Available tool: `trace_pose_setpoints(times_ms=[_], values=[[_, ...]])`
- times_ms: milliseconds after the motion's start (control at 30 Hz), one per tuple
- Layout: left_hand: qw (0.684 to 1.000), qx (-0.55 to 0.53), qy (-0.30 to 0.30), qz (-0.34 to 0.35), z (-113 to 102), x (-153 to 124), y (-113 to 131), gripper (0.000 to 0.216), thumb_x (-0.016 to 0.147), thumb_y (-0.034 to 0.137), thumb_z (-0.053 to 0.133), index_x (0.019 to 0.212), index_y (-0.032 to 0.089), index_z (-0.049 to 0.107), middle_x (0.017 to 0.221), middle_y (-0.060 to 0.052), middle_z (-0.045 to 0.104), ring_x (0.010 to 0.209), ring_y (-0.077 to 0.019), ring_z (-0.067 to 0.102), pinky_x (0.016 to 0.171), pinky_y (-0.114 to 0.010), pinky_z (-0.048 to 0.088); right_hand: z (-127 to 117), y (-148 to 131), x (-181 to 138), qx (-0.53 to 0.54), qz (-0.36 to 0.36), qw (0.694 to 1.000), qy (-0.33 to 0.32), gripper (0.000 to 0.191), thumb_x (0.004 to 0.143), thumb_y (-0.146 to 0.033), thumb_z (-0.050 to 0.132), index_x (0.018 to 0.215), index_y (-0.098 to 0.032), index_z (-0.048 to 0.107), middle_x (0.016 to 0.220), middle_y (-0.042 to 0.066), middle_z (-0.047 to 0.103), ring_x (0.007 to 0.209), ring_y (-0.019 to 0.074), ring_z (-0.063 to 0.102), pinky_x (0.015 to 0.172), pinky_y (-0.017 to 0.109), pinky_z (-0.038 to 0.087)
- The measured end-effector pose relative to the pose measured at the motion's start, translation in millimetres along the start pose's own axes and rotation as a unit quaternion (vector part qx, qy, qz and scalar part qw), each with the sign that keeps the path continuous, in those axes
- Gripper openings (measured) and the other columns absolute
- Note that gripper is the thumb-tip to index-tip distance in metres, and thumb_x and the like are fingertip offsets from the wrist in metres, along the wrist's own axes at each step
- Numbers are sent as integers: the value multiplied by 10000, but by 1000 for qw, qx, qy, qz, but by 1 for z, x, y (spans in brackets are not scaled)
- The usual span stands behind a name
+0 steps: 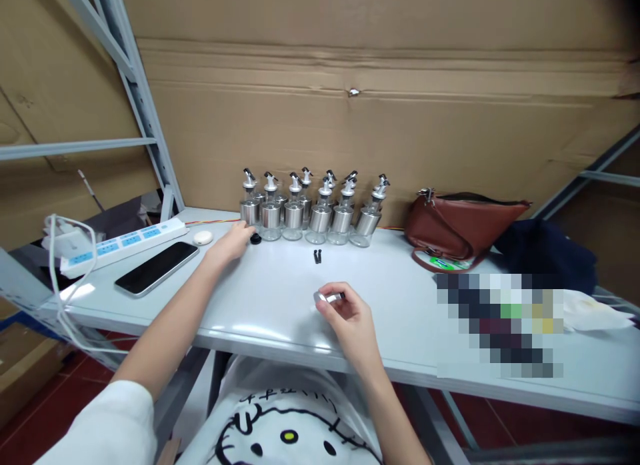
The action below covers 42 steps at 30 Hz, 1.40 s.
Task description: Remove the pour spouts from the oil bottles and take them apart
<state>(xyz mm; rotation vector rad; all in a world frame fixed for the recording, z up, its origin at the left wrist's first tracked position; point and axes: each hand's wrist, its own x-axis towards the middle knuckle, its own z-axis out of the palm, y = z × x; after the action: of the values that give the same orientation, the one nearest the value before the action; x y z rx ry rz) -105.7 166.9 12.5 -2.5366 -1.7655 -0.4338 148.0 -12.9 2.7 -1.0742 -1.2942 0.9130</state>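
My right hand [353,318] is closed above the front of the table, with thumb and fingers pinching a silver pourer spout [334,297] that has a black end. My left hand [236,240] reaches to the back left, its fingers bent close together by the base of the leftmost glass bottle [250,213]. What they hold, if anything, is hidden. A small black round cap [256,238] lies just right of these fingers. Several glass bottles with steel sleeves and spouts, among them a front bottle [320,220], stand grouped there. Two small black pieces [317,256] lie before them.
On the left are a phone [157,268], a white round object [203,238] and a power strip [125,244] with cables. A brown bag [455,225], a dark cloth [547,258] and white tissue [595,312] sit right, near a blurred-out patch. Cardboard [380,132] backs the table.
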Motion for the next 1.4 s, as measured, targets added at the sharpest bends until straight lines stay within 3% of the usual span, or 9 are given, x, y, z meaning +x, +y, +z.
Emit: trace_pose_setpoints(times_ms=[200,267,333,433,500,633,800,1067,1400], values=[[998,-1,20,-53,-9,1,-12,476,736,18,367,1173,118,526,1079,-140,522,1081,-257,462,945,-366,376,0,0,-1,19,20,1000,-4,280,648,-399,688,793,-181,590,597,-31,507,513,88,402,491,211,340],[995,-33,52,-78,-21,-4,-12,492,743,49,403,1225,115,473,1036,-129,523,1031,-245,489,938,-377,384,1,1,-1,31,17,999,5,281,653,-389,690,810,-183,580,603,-33,507,531,93,428,522,219,364],[982,-100,122,-106,-35,-15,-2,511,739,88,454,1248,120,429,965,-97,521,932,-218,519,900,-382,414,2,3,0,43,7,999,9,272,667,-361,689,839,-190,566,609,-37,507,551,100,454,557,228,389],[930,-276,226,-86,-46,-46,39,480,734,168,523,1204,171,424,907,-38,512,773,-151,532,767,-320,477,2,7,2,57,-10,998,16,267,669,-299,694,874,-201,555,630,-38,522,588,109,492,601,237,418],[881,-374,284,-56,-39,-72,77,436,730,202,556,1154,207,452,905,-23,509,832,-144,533,756,-282,482,2,8,3,69,-15,997,34,275,660,-269,698,888,-203,558,667,-29,550,624,117,526,636,248,439],[791,-545,273,-57,-8,-109,139,338,728,233,599,1052,214,503,840,-4,506,829,-123,537,746,-247,491,1,8,4,95,-38,993,60,130,712,-254,651,793,-196,567,813,11,600,749,128,582,730,265,463],[725,-631,269,-65,7,-115,153,242,684,207,654,900,180,548,860,-17,533,815,-111,539,748,-228,497,1,6,3,77,-37,994,63,108,736,-277,632,762,-192,570,804,18,621,742,132,586,728,273,470],[731,-631,259,-26,0,-115,153,160,694,153,622,843,175,567,908,-27,536,877,-123,563,826,-260,506,1,1,0,55,-25,997,56,184,750,-298,646,888,-208,562,850,26,643,749,138,607,710,277,483],[744,-637,200,11,0,-119,152,126,728,118,614,845,160,635,952,-60,628,961,-152,602,846,-266,530,0,1,-3,69,-63,993,77,97,768,-229,636,853,-204,594,895,30,672,845,147,636,797,300,511]])
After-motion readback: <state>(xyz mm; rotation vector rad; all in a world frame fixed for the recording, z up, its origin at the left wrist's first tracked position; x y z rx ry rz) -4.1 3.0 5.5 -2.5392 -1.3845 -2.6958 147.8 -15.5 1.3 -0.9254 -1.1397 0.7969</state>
